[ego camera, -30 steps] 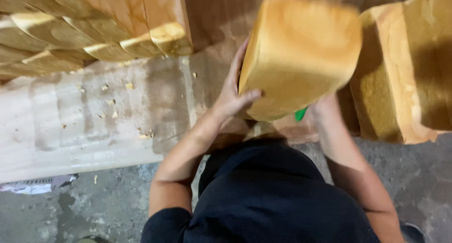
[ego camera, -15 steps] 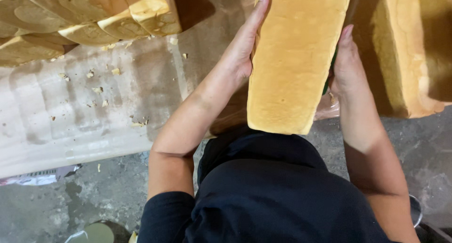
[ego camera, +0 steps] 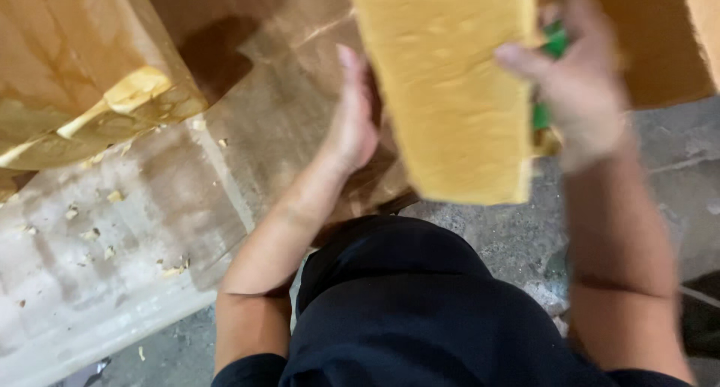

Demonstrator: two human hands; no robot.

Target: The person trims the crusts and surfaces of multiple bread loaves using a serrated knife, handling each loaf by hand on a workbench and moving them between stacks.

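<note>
Holding the long pale-yellow foam block [ego camera: 450, 87] upright in front of your chest, you have it between both palms, its lower end hanging free above the grey concrete floor [ego camera: 660, 154] and your dark shirt [ego camera: 405, 312]. It looks like the lifting-and-turning stage of handling this block, not yet set down anywhere. To your left lies the pale wooden bench [ego camera: 97, 282], littered with yellow crumbs, and on its far end rests a stack of similar blocks [ego camera: 67, 72]. Your right hand [ego camera: 585, 94] presses flat on the block's right side, fingers spread, with something small and green just behind it. Your left hand [ego camera: 352, 117] lies open against the left side, thumb up. Any placing will call for even pressure from both palms, since neither hand wraps around it.
</note>
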